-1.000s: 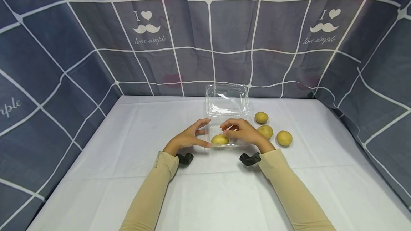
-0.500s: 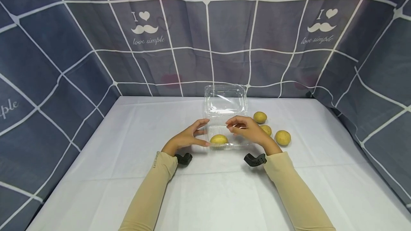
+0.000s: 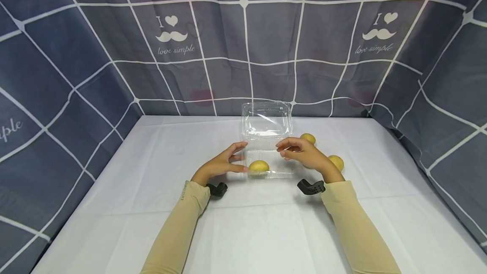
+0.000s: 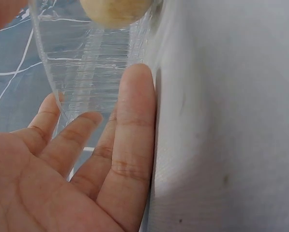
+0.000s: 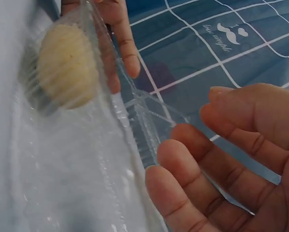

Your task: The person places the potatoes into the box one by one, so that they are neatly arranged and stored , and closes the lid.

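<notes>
A clear plastic clamshell box (image 3: 266, 175) stands on the table with its lid (image 3: 267, 121) raised at the back. One yellow potato (image 3: 258, 166) lies in its front left corner. My left hand (image 3: 220, 164) is at the box's left side, fingers extended along the wall; in the left wrist view the fingers (image 4: 134, 111) are fairly straight. Over the box's right side is my right hand (image 3: 307, 155), holding nothing, with loosely bent fingers (image 5: 171, 191). Two potatoes show to the right, one behind the hand (image 3: 308, 138) and one beside the wrist (image 3: 336, 162).
A white cloth (image 3: 251, 223) covers the table. Dark grey checked curtains (image 3: 213, 79) close off the back and both sides. Each wrist carries a black device, one at the left sleeve (image 3: 218, 190) and another at the right (image 3: 310, 187).
My right hand has moved right, away from the potato in the box, and now hides the middle potato beside the box. The left hand has stayed almost still.
</notes>
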The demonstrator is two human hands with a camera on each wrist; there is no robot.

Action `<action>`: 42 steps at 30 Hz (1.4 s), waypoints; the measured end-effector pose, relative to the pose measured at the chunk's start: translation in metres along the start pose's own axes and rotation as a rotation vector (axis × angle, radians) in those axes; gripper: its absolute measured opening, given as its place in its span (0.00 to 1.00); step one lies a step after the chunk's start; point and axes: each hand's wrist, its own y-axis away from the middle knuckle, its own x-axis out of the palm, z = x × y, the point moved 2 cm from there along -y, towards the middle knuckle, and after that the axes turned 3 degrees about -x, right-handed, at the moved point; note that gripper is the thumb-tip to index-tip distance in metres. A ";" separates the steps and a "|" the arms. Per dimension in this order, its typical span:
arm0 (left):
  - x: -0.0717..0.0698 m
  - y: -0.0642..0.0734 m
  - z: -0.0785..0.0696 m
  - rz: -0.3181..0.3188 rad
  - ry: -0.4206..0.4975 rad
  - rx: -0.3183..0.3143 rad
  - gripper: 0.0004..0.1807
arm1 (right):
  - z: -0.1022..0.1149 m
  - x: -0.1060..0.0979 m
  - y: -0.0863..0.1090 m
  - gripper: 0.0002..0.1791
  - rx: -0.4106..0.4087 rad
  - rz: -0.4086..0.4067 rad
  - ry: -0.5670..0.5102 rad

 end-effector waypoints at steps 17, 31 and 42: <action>0.000 -0.001 0.013 -0.040 0.028 0.024 0.49 | 0.008 -0.025 0.021 0.23 0.164 -0.069 0.009; -0.001 -0.001 0.012 -0.041 0.032 0.046 0.50 | 0.010 -0.052 0.033 0.21 0.079 -0.091 0.040; -0.002 -0.004 0.010 -0.046 0.023 0.035 0.50 | 0.007 -0.074 0.051 0.21 0.063 -0.161 0.038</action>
